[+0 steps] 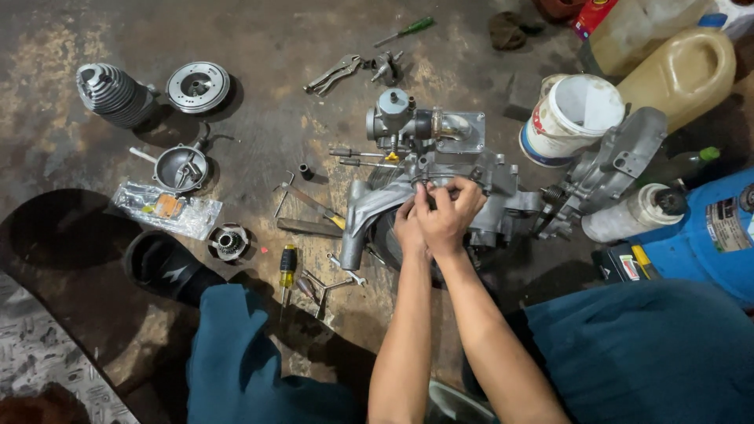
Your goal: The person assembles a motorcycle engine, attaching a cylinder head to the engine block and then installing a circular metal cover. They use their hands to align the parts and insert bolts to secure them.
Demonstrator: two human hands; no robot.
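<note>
Grey cast-metal engine case (440, 188), ribbed and lumpy, pinched by both hands' fingers (440, 196)

Left of the engine case (440, 196), small tools (314, 212) crowd the floor. Right of it, a white bucket (569, 118) blocks. Behind the carburetor (397, 118), bare floor.

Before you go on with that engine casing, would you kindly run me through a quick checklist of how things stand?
1. Both hands on the engine casing: ok; left hand and right hand meet at its top.
2. What the fingers pinch: cannot tell, too small.
3. Carburettor seated on the casing: ok.
4. Yellow-handled screwdriver within reach: ok, on the floor to the left.
5. Locking pliers nearby: ok, beyond the casing.
</note>
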